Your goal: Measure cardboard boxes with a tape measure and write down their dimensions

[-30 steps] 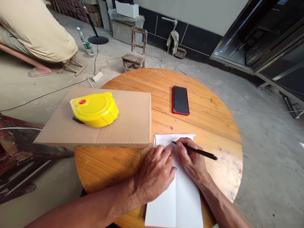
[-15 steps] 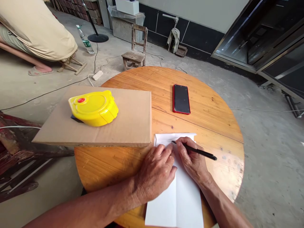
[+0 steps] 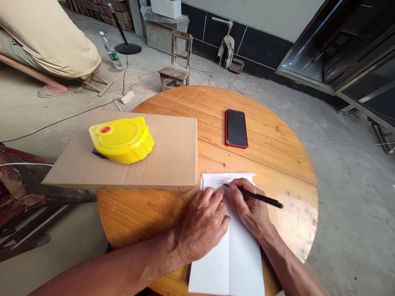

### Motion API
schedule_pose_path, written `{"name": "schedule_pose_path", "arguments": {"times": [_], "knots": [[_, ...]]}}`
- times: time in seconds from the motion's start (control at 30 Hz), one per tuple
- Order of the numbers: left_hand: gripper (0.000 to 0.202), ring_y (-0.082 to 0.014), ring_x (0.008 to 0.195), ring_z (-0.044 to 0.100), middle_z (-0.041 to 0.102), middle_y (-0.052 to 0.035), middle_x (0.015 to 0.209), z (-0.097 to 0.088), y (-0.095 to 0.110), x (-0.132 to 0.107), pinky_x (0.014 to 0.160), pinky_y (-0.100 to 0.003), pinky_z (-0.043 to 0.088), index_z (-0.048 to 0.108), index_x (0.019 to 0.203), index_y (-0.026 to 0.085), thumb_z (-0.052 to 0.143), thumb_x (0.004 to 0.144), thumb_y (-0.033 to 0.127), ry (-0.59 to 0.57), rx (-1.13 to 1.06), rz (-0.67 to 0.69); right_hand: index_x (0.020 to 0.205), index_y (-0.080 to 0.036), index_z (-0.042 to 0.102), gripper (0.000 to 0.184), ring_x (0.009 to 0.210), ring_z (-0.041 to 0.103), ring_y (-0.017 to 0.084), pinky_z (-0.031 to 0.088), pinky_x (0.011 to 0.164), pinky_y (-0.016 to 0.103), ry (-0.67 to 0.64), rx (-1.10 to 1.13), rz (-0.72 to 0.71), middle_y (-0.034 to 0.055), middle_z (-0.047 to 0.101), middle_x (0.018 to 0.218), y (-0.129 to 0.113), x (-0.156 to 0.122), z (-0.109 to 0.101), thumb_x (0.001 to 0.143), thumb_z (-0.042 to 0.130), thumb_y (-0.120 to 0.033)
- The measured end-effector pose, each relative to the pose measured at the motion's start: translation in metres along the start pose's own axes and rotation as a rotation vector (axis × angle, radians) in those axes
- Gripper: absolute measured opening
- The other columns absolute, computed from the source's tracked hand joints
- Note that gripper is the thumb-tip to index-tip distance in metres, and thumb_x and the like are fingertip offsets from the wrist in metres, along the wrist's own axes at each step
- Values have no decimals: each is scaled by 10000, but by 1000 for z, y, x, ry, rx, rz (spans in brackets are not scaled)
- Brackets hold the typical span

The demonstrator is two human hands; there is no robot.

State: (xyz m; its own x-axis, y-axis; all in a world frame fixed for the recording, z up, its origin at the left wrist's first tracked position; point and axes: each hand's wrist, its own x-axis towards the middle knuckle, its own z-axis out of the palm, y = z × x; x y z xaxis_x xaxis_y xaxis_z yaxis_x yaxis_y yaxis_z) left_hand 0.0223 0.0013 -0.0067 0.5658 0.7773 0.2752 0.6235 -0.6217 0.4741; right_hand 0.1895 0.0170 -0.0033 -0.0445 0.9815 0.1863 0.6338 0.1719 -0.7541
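My right hand [image 3: 251, 207] grips a black pen [image 3: 262, 197], its tip touching the upper part of a white sheet of paper [image 3: 243, 255]. Small, faint writing shows near the top of the sheet, too fine to read. My left hand [image 3: 205, 222] rests on the paper's left side, holding nothing, with its fingers slightly bent and its fingertips close to the pen tip. A lengthwise crease runs down the sheet, and its top edge is folded.
The round wooden table [image 3: 148, 218] carries a phone in a red case [image 3: 236, 128] and a flat cardboard box [image 3: 173, 156] overhanging its left edge. On the box lies a yellow tape measure [image 3: 123, 139]. Beyond stand a small wooden chair [image 3: 175, 72] and a seated person [image 3: 52, 41].
Slightly more writing shows by the pen tip. Both hands stay in nearly the same place, and the whole view has shifted a few pixels.
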Motion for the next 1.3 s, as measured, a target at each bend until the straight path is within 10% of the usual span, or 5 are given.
{"name": "schedule_pose_path", "arguments": {"times": [0.43, 0.7, 1.3], "knots": [[263, -277, 1029, 530, 619, -108, 1263, 1, 0, -1, 910, -458, 515, 623, 1138, 122, 579, 885, 182, -3, -8, 0, 840, -198, 610, 155, 532, 450, 106, 371, 499, 247, 9, 28, 11, -25, 556, 648, -2, 0, -1, 940, 516, -268], [294, -277, 1041, 529, 590, -121, 1324, 0, 0, 0, 916, -443, 511, 611, 1166, 96, 580, 888, 188, -29, 21, 4, 841, -224, 602, 150, 491, 475, 116, 379, 493, 252, 242, 293, 145, -53, 526, 566, 5, -3, -6, 942, 569, -330], [301, -282, 1029, 531, 606, -122, 1290, 1, 0, -1, 910, -450, 517, 612, 1175, 86, 562, 897, 189, -21, 15, 7, 833, -210, 601, 151, 565, 457, 114, 391, 546, 256, 84, 142, 76, -32, 537, 660, 3, -3, -1, 949, 522, -268]]}}
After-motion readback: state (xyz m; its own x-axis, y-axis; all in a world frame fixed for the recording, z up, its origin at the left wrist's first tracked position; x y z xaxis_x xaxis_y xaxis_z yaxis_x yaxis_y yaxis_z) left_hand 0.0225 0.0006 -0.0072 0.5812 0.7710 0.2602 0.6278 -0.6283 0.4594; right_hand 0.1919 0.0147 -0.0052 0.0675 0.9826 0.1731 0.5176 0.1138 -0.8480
